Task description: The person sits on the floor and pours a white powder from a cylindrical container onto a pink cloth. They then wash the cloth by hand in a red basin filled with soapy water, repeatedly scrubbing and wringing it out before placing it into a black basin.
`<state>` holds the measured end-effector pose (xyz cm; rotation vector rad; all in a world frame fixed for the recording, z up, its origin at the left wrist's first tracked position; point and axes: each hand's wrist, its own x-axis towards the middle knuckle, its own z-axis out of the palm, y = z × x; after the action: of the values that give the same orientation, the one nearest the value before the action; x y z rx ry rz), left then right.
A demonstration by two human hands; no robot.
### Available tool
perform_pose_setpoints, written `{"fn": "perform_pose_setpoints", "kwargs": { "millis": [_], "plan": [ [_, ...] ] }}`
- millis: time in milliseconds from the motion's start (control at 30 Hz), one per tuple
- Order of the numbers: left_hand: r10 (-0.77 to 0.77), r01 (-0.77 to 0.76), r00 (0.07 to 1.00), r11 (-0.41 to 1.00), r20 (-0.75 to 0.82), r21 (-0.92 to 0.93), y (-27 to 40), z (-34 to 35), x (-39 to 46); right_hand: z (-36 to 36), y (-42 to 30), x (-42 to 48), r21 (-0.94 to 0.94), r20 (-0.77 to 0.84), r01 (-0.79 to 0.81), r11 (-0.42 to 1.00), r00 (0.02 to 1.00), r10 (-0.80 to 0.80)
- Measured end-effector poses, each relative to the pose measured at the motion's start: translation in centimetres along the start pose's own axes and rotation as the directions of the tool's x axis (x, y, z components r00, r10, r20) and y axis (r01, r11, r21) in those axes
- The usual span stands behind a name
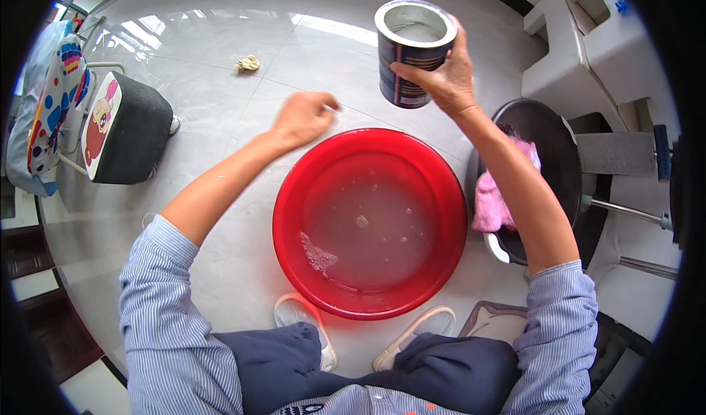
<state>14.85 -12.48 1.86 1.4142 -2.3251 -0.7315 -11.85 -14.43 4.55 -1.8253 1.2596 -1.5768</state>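
A dark cylindrical can (pixel 405 75) with a pale rim and no lid on it is gripped by my right hand (pixel 449 75), its open top tilted towards me. Past the far left rim of a red plastic basin (pixel 284 211) hovers my left hand (pixel 309 117), slightly blurred, its fingers curled with nothing seen in them. Cloudy water (pixel 375 227) fills the lower part of the basin, with a few bubbles and a patch of foam (pixel 318 254) near the left side. The basin stands on the floor between my shoes.
A crumpled tan paper (pixel 247 64) lies on the tiled floor (pixel 220 100). At left stands a small black stool (pixel 138 131) with a cartoon top. To the right, a pink cloth (pixel 491 205) hangs over a dark round pan (pixel 557 144), beside white furniture (pixel 573 67).
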Motion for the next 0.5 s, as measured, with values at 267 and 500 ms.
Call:
{"fn": "perform_pose_setpoints", "kwargs": {
  "millis": [267, 500],
  "plan": [
    [-0.562, 0.53, 0.825, 0.727, 0.066, -0.436, -11.6, 1.0, -3.5, 9.2, 5.3, -1.9, -0.016, 0.08, -0.226, 0.974, 0.971, 0.227],
    [-0.485, 0.465, 0.869, 0.731, 0.1, -0.5, -8.7, 3.0, -1.4, 13.1, 6.3, -2.8, 0.021, 0.075, -0.13, 0.991, 0.989, 0.128]
  ]
}}
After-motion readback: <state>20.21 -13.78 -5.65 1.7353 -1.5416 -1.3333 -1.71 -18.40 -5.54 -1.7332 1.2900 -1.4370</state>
